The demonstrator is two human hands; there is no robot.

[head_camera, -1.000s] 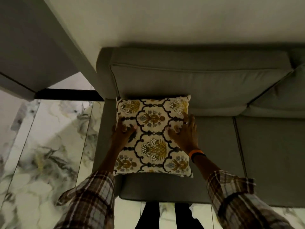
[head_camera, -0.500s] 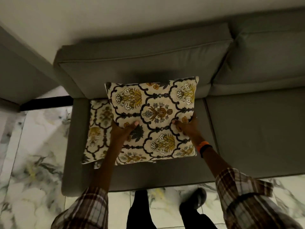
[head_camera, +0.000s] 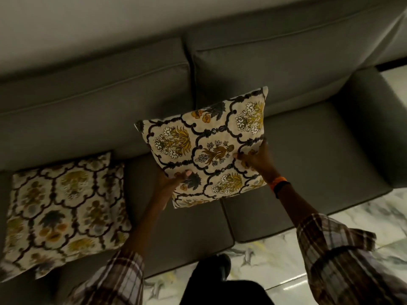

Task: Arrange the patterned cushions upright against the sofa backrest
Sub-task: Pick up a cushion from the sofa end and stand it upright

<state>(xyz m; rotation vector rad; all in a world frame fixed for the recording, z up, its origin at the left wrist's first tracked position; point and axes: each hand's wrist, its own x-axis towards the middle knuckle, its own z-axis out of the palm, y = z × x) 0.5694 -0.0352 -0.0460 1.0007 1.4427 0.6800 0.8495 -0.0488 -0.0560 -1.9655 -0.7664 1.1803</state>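
Observation:
A cream cushion with a black and yellow floral pattern [head_camera: 207, 148] hangs in the air above the middle of the grey sofa, tilted. My left hand [head_camera: 170, 183] grips its lower left edge. My right hand [head_camera: 255, 159] grips its right edge; an orange wristband sits on that wrist. A second cushion of the same pattern [head_camera: 63, 212] lies flat on the left seat of the sofa, its far edge close to the backrest [head_camera: 94, 102].
The sofa's right armrest [head_camera: 374, 128] bounds the right seat [head_camera: 312, 159]. A pale wall runs behind the sofa. Marble floor [head_camera: 385, 219] shows in front and to the right, with my legs and a shoe near the sofa's front edge.
Both hands have lifted the top cushion off the stack and carried it right, toward the sofa's middle. The second cushion stays flat on the left seat. My view swung right.

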